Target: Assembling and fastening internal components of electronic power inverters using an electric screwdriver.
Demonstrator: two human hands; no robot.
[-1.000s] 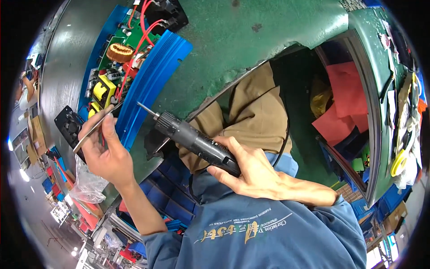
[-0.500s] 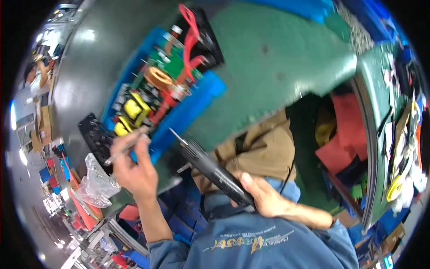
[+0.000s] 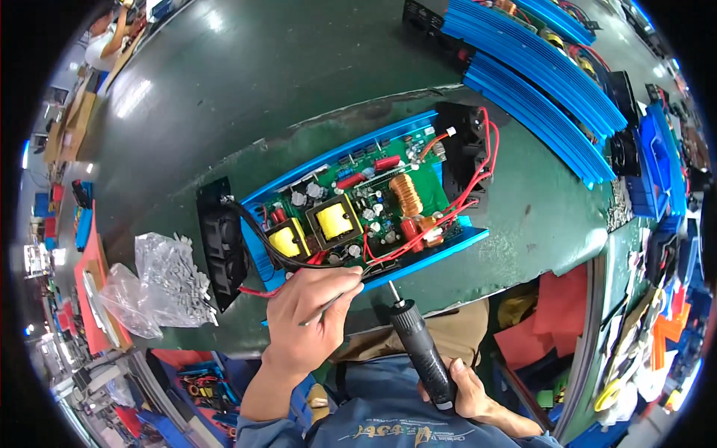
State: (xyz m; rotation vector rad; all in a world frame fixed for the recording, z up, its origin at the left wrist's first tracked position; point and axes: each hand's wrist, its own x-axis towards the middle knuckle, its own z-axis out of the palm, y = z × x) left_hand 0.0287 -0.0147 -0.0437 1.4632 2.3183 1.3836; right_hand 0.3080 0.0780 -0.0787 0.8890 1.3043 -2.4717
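Note:
A blue metal housing (image 3: 448, 245) lies open on the bench, holding a green circuit board (image 3: 426, 178) with yellow transformers (image 3: 334, 222) and a copper coil (image 3: 405, 196). My left hand (image 3: 308, 317) is at its near edge, fingers pinched on a slim grey metal piece (image 3: 323, 308) whose exact kind I cannot make out. In my right hand (image 3: 470, 390) is a black electric screwdriver (image 3: 424, 351), its bit pointing up at the housing's near wall. Black end panels, one with fans (image 3: 220, 250), flank the housing. Red wires (image 3: 491, 153) loop at its right end.
A clear plastic bag (image 3: 168, 276) of small grey parts lies left of the housing. More blue housings (image 3: 538, 63) are stacked at the far right. Below the bench edge, red sheets (image 3: 553, 302) show in an open space on the right.
The view has turned, so the housing now lies more crosswise. My left hand has come to its near edge. The screwdriver, still in my right hand, points more upright.

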